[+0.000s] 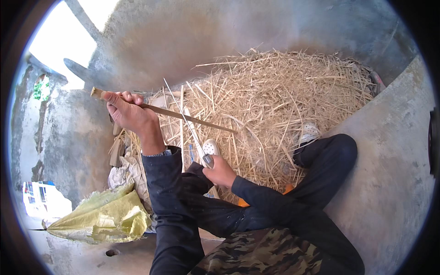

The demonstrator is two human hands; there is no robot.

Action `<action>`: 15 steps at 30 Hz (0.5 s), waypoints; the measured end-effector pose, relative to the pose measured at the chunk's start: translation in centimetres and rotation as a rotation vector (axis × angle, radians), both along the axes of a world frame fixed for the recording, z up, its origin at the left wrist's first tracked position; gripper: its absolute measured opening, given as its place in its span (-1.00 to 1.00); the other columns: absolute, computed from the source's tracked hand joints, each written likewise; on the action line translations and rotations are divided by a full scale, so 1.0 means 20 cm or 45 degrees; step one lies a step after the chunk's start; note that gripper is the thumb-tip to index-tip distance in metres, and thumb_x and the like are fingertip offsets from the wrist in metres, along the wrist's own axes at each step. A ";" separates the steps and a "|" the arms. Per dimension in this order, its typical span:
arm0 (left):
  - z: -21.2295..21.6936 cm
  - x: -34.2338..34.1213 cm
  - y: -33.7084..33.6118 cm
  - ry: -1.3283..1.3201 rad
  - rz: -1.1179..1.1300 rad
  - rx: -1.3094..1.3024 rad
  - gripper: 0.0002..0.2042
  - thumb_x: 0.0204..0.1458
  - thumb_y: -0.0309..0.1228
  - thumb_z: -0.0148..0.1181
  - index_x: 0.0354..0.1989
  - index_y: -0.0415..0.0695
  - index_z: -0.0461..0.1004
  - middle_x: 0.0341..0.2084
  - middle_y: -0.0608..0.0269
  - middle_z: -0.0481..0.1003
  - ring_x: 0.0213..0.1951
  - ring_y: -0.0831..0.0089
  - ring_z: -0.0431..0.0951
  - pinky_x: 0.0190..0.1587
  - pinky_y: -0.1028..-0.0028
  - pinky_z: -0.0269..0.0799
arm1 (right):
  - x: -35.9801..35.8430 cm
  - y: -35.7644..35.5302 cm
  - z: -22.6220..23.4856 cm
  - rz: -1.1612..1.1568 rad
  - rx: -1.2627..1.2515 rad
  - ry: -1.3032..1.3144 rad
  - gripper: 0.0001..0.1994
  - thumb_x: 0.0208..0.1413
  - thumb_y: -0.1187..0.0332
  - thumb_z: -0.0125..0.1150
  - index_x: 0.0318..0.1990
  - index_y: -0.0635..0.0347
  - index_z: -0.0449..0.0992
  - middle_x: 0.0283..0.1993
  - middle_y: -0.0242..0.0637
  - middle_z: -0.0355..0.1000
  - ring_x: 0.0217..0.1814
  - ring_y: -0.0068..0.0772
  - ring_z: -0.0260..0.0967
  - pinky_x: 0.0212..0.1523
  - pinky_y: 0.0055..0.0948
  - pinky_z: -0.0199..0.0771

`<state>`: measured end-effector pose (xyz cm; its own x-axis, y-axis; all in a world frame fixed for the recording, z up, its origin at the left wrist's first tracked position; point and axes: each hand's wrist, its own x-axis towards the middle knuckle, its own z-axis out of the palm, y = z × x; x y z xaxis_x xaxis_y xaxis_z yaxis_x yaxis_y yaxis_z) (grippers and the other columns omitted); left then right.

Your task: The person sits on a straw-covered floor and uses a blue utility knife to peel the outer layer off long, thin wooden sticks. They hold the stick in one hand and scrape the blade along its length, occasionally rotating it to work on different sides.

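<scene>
My left hand (pixel 134 115) is closed around a long, flat brown bamboo strip (pixel 197 120) near its thick left end. The strip slopes down to the right, its far end over the pile of shavings (pixel 284 91). My right hand (pixel 222 172) grips the grey handle of a knife (pixel 194 134). Its long, thin blade points up and away to the left and crosses the strip at about mid-length. Whether the blade touches the strip, I cannot tell.
My feet, in white clogs (pixel 210 147), rest at the shavings. A torn yellow woven sack (pixel 101 217) and crumpled pale sacking (pixel 133 174) lie at the left. Concrete walls (pixel 183 32) stand behind and at the left. An orange thing (pixel 243 202) shows beneath my legs.
</scene>
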<state>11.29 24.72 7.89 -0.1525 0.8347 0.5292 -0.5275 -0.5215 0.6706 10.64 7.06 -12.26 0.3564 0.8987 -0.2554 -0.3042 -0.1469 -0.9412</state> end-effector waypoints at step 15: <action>-0.04 0.03 0.23 0.092 0.258 0.036 -0.62 0.12 -0.05 0.14 -0.40 -0.08 0.17 -0.69 0.46 0.17 -0.67 0.72 0.13 -0.64 0.67 0.06 | 0.10 0.12 -0.31 -0.020 0.047 -0.345 -0.82 -0.15 0.38 0.12 -0.39 0.31 0.46 -0.56 -0.01 0.39 -0.51 -0.08 0.38 -0.40 -0.23 0.34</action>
